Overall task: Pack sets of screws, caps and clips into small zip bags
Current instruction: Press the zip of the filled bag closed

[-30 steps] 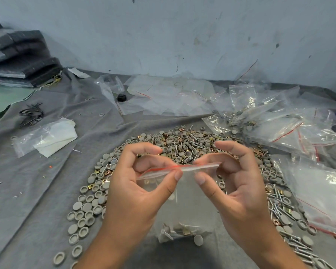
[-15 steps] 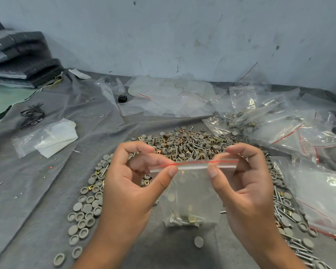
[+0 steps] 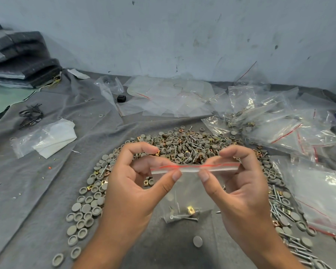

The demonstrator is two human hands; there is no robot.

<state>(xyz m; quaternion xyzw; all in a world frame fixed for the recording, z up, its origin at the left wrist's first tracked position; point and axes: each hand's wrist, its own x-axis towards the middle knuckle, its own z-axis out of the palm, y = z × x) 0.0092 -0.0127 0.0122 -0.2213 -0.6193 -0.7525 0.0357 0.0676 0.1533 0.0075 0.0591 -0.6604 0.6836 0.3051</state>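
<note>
A small clear zip bag (image 3: 184, 195) with a red line along its top strip hangs between my hands above the grey cloth. Screws and a brass clip lie in its bottom. My left hand (image 3: 132, 191) pinches the zip strip at its left part between thumb and fingers. My right hand (image 3: 239, 189) pinches the strip at its right part the same way. Behind and around the hands lies a wide heap of grey caps, screws and brass clips (image 3: 182, 142).
Filled and empty zip bags (image 3: 279, 125) pile up at the right and back. A folded white cloth in plastic (image 3: 47, 138) and black wire ties (image 3: 30, 115) lie at the left. One loose cap (image 3: 197, 241) sits below the bag. Dark stacked material (image 3: 21, 59) is far left.
The bag has come up from lying slack and now hangs straight, its strip pulled level. My thumbs have moved closer together along the zip strip.
</note>
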